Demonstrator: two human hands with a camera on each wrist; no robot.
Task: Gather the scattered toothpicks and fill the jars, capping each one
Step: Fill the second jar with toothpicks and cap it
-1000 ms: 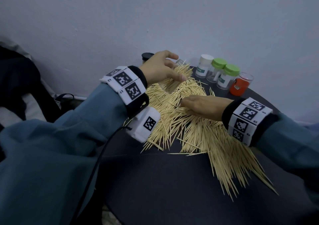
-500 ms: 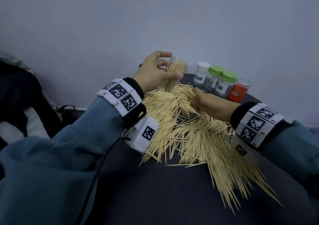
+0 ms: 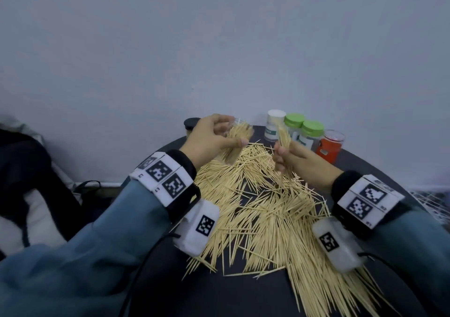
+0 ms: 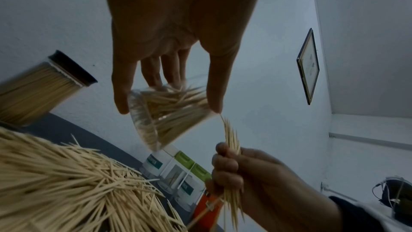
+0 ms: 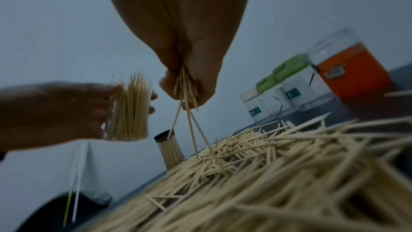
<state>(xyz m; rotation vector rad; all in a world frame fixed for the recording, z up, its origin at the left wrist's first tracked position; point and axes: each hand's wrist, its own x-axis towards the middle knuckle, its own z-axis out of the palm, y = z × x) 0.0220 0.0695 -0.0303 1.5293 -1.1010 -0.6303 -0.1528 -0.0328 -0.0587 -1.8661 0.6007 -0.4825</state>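
My left hand [image 3: 214,139] grips a clear uncapped jar [image 3: 239,134] partly full of toothpicks, lifted above the table and tilted toward my right hand; the left wrist view shows the same jar [image 4: 169,112] between thumb and fingers. My right hand [image 3: 294,158] pinches a bundle of toothpicks [image 3: 283,134] held upright just right of the jar; in the right wrist view a few toothpicks [image 5: 189,105] dangle from the fist. A big pile of scattered toothpicks [image 3: 263,207] covers the dark round table [image 3: 243,297].
At the table's back edge stand a white-capped jar [image 3: 275,124], two green-capped jars [image 3: 309,131] and an orange jar [image 3: 330,146]. A full black-capped jar [image 3: 191,124] stands behind my left hand. A dark bag [image 3: 29,182] lies at the left.
My right hand rose off the pile with a bundle of toothpicks and moved toward the jar. My left hand lifted the jar higher above the table.
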